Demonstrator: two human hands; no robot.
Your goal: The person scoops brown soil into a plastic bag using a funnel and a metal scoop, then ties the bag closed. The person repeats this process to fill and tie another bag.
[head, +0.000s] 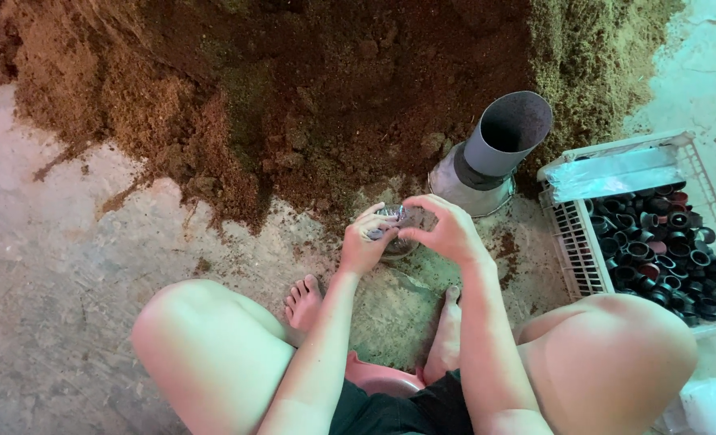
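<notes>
Between your knees, at the centre of the view, your left hand [364,242] and right hand [446,229] pinch a small clear bag [390,216] between them, fingers clamped on its rim, just above the floor [68,242]. You seem to be opening it. Filling would call for soil [293,97] at 12 o'clock or the scoop [495,149] at 1; the crate [571,250] of black pots [664,258] sits at 3.
</notes>
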